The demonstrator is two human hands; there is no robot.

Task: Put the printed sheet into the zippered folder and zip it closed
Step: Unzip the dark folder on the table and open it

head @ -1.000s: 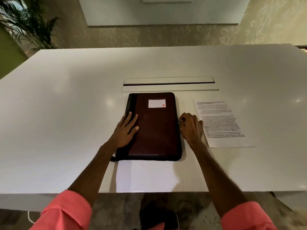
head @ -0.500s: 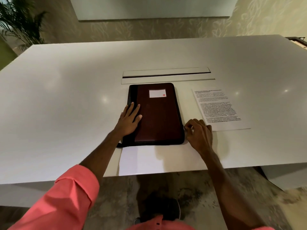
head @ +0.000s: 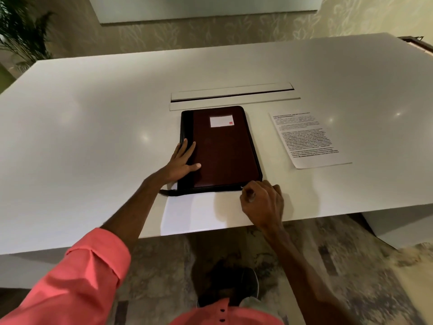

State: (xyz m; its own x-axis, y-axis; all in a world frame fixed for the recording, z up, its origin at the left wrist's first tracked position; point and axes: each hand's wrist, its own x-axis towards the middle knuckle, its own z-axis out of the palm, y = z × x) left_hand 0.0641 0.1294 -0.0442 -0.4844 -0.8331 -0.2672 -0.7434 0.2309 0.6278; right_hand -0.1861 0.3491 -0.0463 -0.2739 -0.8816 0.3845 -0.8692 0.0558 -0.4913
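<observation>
A dark maroon zippered folder point(head: 225, 148) with a black spine and a white label lies flat and closed on the white table point(head: 93, 137). My left hand point(head: 181, 163) rests flat with spread fingers on the folder's left side, near the spine. At the folder's near right corner, my right hand point(head: 262, 200) is pinched on the zipper pull point(head: 242, 188). The printed sheet point(head: 307, 137) lies flat on the table to the right of the folder, apart from both hands.
A long cable-slot cover point(head: 234, 95) is set into the table just beyond the folder. The table's front edge point(head: 187, 231) runs close below my right hand. A potted plant point(head: 21, 31) stands at the far left. Patterned carpet and my shoe show below.
My right hand has travelled down the folder's right edge and round its near right corner, pinched on the zipper pull. My left hand stays on the folder. The camera view has shifted.
</observation>
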